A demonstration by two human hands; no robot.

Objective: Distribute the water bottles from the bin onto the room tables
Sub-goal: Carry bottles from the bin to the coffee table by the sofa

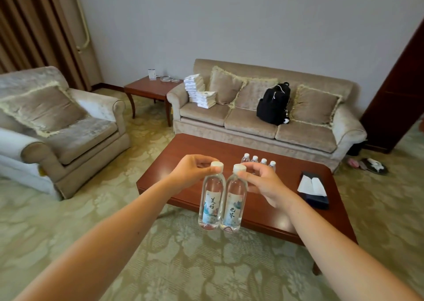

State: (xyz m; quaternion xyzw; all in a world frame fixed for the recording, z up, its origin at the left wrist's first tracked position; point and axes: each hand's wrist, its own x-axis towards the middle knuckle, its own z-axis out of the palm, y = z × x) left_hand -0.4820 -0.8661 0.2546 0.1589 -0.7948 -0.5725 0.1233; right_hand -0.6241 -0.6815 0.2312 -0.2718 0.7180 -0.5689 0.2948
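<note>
Pinching one upright bottle (211, 199) by its cap in each hand, left hand (191, 174) and right hand (263, 183) hover above the coffee table's (183, 154) near edge.

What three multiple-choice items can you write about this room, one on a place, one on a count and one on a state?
1. Where is the black backpack?
A. on the armchair
B. on the sofa
C. on the side table

2. How many water bottles stand on the coffee table?
A. two
B. four
C. six

3. How does the left hand hold the left bottle, and the right hand the right bottle?
A. by the cap, hanging upright
B. by the base, upside down
C. flat on an open palm

Answers: 1 B, it leans against the sofa's back cushions; 2 B, four white caps stand in a row; 3 A, the fingers pinch each white cap and the bottoms hang free.
</note>
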